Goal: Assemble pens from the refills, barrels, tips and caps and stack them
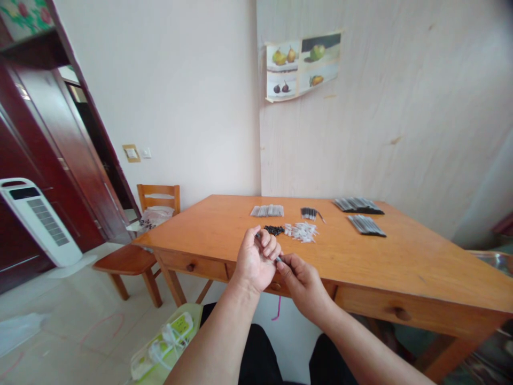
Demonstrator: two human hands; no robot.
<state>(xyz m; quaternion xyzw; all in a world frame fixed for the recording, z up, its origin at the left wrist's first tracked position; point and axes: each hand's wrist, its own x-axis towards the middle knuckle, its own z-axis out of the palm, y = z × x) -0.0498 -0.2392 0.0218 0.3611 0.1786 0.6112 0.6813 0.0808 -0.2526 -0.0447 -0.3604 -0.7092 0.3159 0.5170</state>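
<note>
Just in front of the table's near edge, my left hand (256, 264) is closed around a slim pen (278, 259), palm turned up. The dark end of the pen shows by the left thumb. My right hand (302, 280) pinches its other end between thumb and fingertips. Most of the pen is hidden by the fingers. Beyond the hands lie a pile of small black parts (274, 230) and a heap of small whitish pointed pieces (302, 232). Farther back are a row of clear tubes (267, 210) and a row of dark thin rods with pale ends (308, 214).
Two groups of pens with black ends, one at the back (358, 205) and one nearer (368, 226), lie right on the wooden table (401, 262). A wooden chair (124, 259) stands left. By my left knee is a green stool (194, 313) with a power strip (170, 342).
</note>
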